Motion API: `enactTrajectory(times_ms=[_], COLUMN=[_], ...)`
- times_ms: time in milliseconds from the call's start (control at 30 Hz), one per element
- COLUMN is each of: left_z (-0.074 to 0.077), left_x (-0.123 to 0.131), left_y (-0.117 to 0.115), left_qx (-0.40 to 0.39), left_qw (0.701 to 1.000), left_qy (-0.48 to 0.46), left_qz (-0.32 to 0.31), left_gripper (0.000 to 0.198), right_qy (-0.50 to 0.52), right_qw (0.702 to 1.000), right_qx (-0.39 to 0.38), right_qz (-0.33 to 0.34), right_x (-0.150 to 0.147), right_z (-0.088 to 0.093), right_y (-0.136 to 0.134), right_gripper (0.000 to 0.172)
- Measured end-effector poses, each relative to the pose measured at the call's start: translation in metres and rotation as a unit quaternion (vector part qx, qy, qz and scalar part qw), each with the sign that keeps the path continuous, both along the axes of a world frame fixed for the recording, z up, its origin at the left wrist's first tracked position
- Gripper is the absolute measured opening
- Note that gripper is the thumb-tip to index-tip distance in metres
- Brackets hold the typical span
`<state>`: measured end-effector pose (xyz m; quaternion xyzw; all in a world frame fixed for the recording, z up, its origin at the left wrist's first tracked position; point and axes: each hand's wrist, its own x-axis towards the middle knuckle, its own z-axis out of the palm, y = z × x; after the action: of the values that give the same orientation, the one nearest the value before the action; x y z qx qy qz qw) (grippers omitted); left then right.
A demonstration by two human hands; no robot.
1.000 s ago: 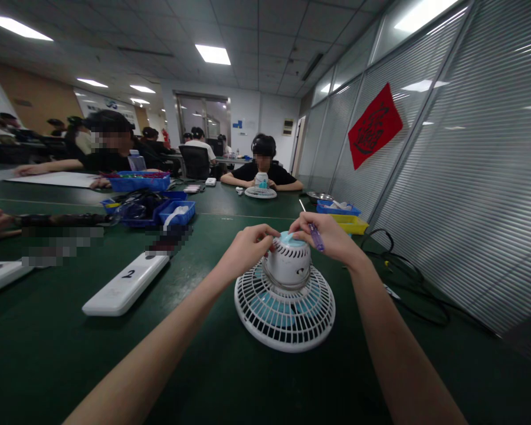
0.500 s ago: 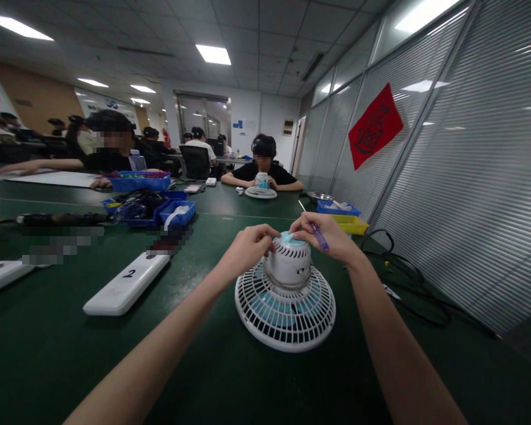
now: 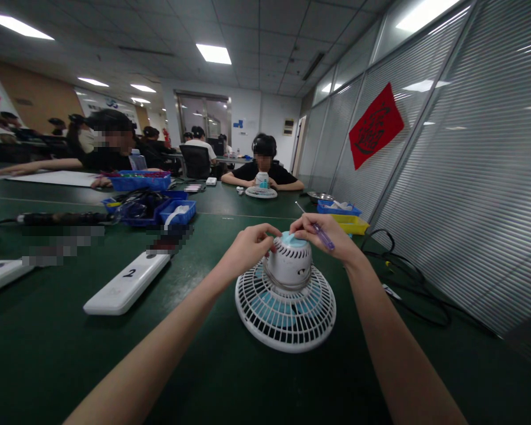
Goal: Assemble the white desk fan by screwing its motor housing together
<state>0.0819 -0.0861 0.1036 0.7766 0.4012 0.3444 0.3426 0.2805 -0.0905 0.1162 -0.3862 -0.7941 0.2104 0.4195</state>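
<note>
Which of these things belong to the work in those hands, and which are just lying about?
Apparently in use:
white plastic fan with a round grille and light-blue top, touched by the left hand
slim screwdriver with a purple handle, in the right hand

Apparently just lying about:
white oblong plastic block marked 2
yellow rectangular plastic tray
blue rectangular plastic tray

green table | fan | white device | blue bin | yellow bin

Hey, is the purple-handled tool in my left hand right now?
No, the purple-handled tool is in your right hand.
</note>
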Motion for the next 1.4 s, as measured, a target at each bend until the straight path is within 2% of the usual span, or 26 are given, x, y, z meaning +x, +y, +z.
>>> enactTrajectory(times_ms=[367,800,1167,1400], left_z=[-0.001,0.001,-0.002,-0.004], left_x=[-0.001,-0.001,-0.001,0.001], left_y=[-0.002,-0.004,-0.002,-0.001], left_qx=[0.014,0.012,0.022,0.011], left_qw=[1.000,0.999,0.999,1.000], left_qy=[0.016,0.026,0.017,0.007], left_qz=[-0.010,-0.018,-0.020,-0.020], left_gripper=[0.029,0.036,0.038,0.040], right_qy=[0.077,0.141,0.111,0.100], right_qw=[0.997,0.989,0.994,0.995], right_qx=[-0.016,-0.041,-0.014,-0.005], right_qz=[0.016,0.013,0.007,-0.006], right_x=[0.004,0.000,-0.002,-0.003], right_z=[-0.013,-0.016,-0.002,-0.005], right_y=[0.011,0.010,0.001,0.004], right_gripper=[0.039,0.044,0.047,0.049])
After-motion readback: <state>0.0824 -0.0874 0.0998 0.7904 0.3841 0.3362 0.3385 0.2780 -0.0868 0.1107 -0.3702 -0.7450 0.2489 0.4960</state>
